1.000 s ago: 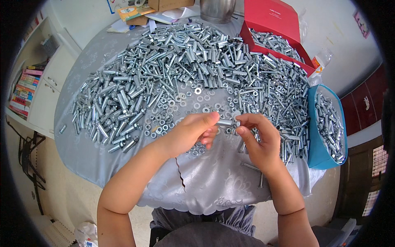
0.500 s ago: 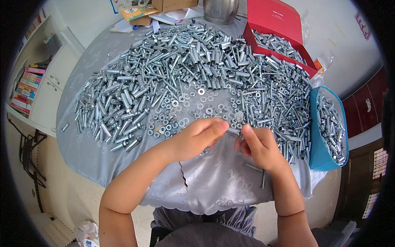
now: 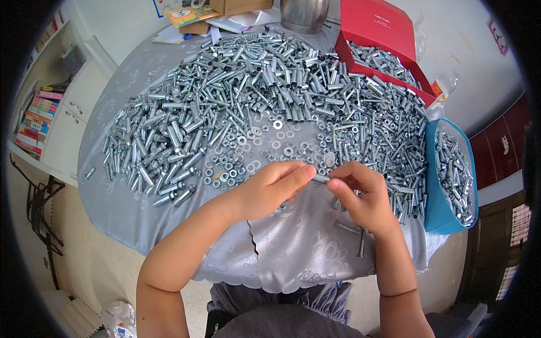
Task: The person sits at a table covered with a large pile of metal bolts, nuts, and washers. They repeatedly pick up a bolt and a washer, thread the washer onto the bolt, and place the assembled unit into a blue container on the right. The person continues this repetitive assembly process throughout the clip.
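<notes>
My left hand [image 3: 273, 188] is closed around a thin silvery bolt [image 3: 320, 178], whose end sticks out to the right past my thumb. At that end, the thumb and curled fingers of my right hand [image 3: 366, 197] pinch the bolt; its tip is hidden. Just beyond my hands lie flat washers [image 3: 278, 124] and hex nuts [image 3: 225, 176]. A big heap of metal sleeves [image 3: 293, 79] curves behind them. Two loose bolts lie beside my right wrist, one of them a long bolt [image 3: 361, 243] pointing toward me.
Sleeve anchors [image 3: 147, 176] are heaped at the left. A red box [image 3: 376, 25] and a blue fabric bin [image 3: 442, 218], both filled with metal parts, stand at the right. A metal pot [image 3: 304, 14] sits at the back. The grey tablecloth [image 3: 293, 248] has a tear near me.
My right hand has shifted its grip: the fingers have lifted and uncurled somewhat, with the index finger now over the bolt's end. My left hand has stayed nearly still.
</notes>
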Demonstrator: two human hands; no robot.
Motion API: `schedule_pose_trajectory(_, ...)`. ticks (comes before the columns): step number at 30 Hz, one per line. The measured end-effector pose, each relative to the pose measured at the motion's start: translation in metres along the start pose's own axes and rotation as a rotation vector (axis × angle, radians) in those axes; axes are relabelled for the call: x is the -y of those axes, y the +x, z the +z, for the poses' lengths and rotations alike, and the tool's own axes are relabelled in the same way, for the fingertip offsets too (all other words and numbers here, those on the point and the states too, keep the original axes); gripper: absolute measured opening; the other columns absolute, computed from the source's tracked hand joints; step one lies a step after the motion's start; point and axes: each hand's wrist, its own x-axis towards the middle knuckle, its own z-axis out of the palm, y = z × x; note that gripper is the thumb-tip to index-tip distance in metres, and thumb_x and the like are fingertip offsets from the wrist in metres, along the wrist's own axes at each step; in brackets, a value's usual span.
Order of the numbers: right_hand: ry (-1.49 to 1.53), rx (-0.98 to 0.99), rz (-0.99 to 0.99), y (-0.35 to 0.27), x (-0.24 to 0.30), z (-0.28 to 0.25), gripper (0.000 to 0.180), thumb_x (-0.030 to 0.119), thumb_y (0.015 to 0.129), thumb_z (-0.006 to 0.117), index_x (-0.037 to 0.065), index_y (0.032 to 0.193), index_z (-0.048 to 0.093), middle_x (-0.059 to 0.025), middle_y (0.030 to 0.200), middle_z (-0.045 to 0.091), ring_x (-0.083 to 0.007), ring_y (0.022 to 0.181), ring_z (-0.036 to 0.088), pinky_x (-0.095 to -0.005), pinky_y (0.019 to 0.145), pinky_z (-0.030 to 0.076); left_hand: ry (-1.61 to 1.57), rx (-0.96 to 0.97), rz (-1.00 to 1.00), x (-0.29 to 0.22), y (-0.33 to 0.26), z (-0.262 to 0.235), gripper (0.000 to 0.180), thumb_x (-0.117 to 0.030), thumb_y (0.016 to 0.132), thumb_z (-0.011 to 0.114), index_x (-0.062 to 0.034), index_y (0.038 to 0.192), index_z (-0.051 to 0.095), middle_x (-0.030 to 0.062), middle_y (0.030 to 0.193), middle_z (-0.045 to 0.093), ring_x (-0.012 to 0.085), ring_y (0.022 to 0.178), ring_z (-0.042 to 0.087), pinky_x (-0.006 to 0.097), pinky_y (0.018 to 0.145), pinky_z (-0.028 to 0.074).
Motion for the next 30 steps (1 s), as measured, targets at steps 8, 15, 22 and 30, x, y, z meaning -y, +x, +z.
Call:
schedule_pose_trajectory(8, 0.033, 0.048, -0.05, -0.002, -0.004, 0.001, 0.02, 0.017, 0.081, 0.065, -0.001, 0.084, 0.059, -0.0062, 0.069, 0.058, -0.0102, 0.059, 0.052, -0.024, 0.052, 0.041, -0.01, -0.047, 0.014, 0.005, 0.0, -0.002, 0.04, -0.04, 0.094, 0.039, -0.006, 0.074, 0.046, -0.0023, 0.064, 0.039, 0.0077, 0.061, 0.037, 0.023, 0.059, 0.036)
schedule_pose_trajectory(15, -0.011, 0.013, -0.086, -0.002, 0.0, -0.002, 0.023, 0.016, 0.078, 0.068, 0.001, 0.092, 0.059, -0.0075, 0.077, 0.059, -0.0111, 0.06, 0.053, -0.0239, 0.053, 0.043, 0.021, -0.029, 0.028, 0.004, 0.001, -0.002, 0.043, -0.047, 0.092, 0.039, -0.0072, 0.079, 0.051, -0.0041, 0.063, 0.041, 0.0062, 0.061, 0.039, 0.022, 0.057, 0.035)
schedule_pose_trajectory(22, -0.12, 0.072, -0.173, -0.002, 0.007, -0.006, 0.031, 0.022, 0.076, 0.07, 0.0, 0.095, 0.059, -0.0103, 0.079, 0.061, -0.0182, 0.06, 0.057, -0.0292, 0.052, 0.045, 0.031, -0.006, -0.031, -0.001, -0.003, 0.001, 0.041, -0.04, 0.095, 0.037, -0.0066, 0.072, 0.045, -0.0027, 0.065, 0.041, 0.007, 0.062, 0.038, 0.022, 0.059, 0.035)
schedule_pose_trajectory(30, -0.216, 0.022, -0.267, -0.002, 0.009, -0.008, 0.032, 0.03, 0.073, 0.071, 0.003, 0.086, 0.061, -0.0083, 0.066, 0.058, -0.0242, 0.055, 0.058, -0.0317, 0.049, 0.045, 0.023, 0.021, -0.02, 0.002, -0.005, 0.004, 0.039, -0.041, 0.095, 0.037, -0.0058, 0.086, 0.051, -0.0044, 0.063, 0.038, 0.0058, 0.059, 0.035, 0.022, 0.054, 0.033)
